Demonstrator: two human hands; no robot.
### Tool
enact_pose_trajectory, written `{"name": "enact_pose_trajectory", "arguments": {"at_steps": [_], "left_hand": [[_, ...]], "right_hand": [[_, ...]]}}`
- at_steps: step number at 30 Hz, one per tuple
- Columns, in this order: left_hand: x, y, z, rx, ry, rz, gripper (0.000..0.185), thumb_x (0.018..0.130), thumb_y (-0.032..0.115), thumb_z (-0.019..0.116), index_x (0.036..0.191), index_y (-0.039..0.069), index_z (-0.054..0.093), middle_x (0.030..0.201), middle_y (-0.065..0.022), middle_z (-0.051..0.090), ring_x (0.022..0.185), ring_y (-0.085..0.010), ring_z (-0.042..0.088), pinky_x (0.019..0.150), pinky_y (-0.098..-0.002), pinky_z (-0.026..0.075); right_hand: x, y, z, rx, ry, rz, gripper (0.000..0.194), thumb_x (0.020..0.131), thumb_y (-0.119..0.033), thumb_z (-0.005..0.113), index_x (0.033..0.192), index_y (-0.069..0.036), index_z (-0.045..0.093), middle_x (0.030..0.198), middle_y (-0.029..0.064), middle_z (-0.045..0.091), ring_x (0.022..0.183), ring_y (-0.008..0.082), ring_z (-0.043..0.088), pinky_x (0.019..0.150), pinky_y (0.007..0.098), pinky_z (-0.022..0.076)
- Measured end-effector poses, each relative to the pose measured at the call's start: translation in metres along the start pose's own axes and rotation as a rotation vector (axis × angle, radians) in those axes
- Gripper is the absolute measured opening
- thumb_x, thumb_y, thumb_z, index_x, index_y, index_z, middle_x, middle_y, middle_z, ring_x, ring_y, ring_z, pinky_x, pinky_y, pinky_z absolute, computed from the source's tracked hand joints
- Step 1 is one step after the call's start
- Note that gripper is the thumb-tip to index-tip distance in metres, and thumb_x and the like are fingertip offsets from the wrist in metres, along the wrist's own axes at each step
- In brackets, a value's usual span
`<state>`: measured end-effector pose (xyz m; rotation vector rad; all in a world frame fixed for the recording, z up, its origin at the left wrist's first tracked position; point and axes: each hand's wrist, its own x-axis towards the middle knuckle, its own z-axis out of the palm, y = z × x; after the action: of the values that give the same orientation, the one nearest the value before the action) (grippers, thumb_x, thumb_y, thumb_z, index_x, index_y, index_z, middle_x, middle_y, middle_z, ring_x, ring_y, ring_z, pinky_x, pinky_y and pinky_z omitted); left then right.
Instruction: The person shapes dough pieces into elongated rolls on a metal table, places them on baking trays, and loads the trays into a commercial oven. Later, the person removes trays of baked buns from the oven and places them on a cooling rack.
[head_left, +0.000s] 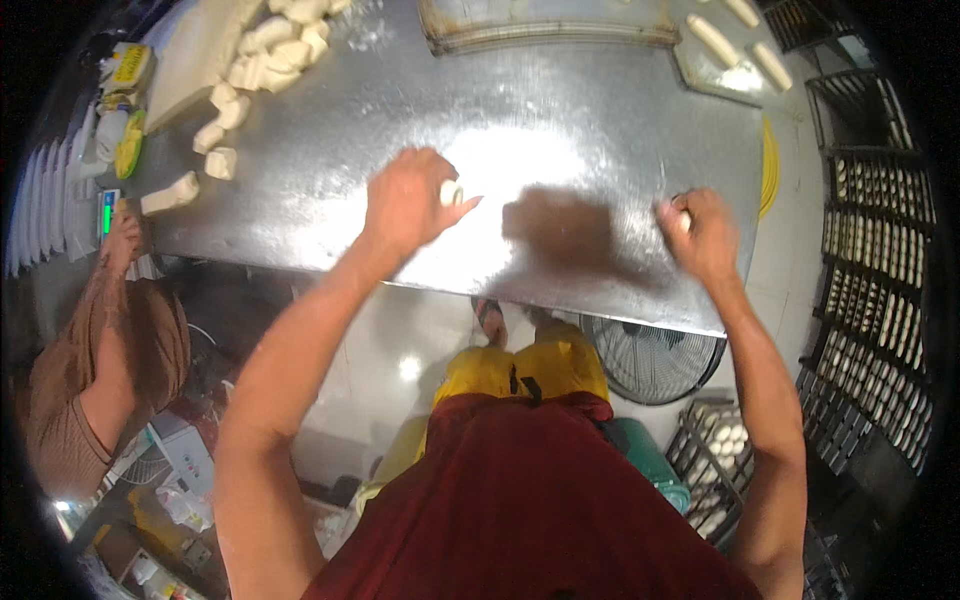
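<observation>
Over the middle of a shiny metal table (337, 135), my left hand (409, 199) curls around a small pale dough piece (451, 193), which shows between thumb and fingers. Near the table's right end, my right hand (701, 229) is closed on another dough piece (685, 220), mostly hidden by the fingers. Both hands are slightly blurred. A pile of cut dough chunks (277, 56) lies at the upper left, with single chunks (220, 163) trailing towards the near edge. Several dough rolls (712, 41) lie at the upper right.
A co-worker's hand (124, 236) is at the left end, beside a scale with a lit display (109, 212). A metal-edged tray (555, 37) is on the far side. Racks of dough pieces (877, 247) stand at right. A fan (652, 360) and a crate (712, 457) are below the table's right end.
</observation>
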<state>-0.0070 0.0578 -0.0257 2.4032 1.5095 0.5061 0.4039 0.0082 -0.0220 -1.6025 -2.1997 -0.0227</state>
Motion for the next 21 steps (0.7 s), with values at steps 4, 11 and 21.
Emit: {"name": "enact_pose_trajectory", "arguments": {"at_steps": [4, 11, 21], "left_hand": [[0.034, -0.029, 0.037, 0.077, 0.176, 0.174, 0.025, 0.076, 0.029, 0.082, 0.071, 0.014, 0.064, 0.078, -0.0025, 0.060, 0.080, -0.0235, 0.062, 0.065, -0.0413, 0.048], [0.013, 0.013, 0.002, 0.127, 0.345, 0.221, 0.029, 0.079, 0.033, 0.084, 0.078, 0.008, 0.069, 0.090, -0.0057, 0.069, 0.087, -0.0279, 0.067, 0.082, -0.0427, 0.054], [0.034, -0.022, 0.030, 0.122, 0.158, 0.153, 0.033, 0.077, 0.038, 0.084, 0.072, 0.012, 0.064, 0.081, -0.0022, 0.061, 0.081, -0.0238, 0.060, 0.072, -0.0403, 0.047]], "right_hand": [[0.022, 0.021, 0.025, 0.000, -0.075, 0.086, 0.030, 0.086, -0.035, 0.073, 0.073, -0.011, 0.061, 0.077, 0.0107, 0.062, 0.077, 0.0364, 0.059, 0.070, 0.0502, 0.0439], [0.015, -0.009, -0.002, -0.038, 0.107, -0.059, 0.032, 0.088, -0.039, 0.073, 0.080, -0.007, 0.069, 0.081, 0.0145, 0.066, 0.084, 0.0383, 0.063, 0.079, 0.0503, 0.0476], [0.021, 0.020, 0.024, -0.003, -0.152, 0.131, 0.034, 0.091, -0.040, 0.069, 0.080, -0.008, 0.063, 0.081, 0.0140, 0.063, 0.081, 0.0381, 0.059, 0.074, 0.0496, 0.0443]]}}
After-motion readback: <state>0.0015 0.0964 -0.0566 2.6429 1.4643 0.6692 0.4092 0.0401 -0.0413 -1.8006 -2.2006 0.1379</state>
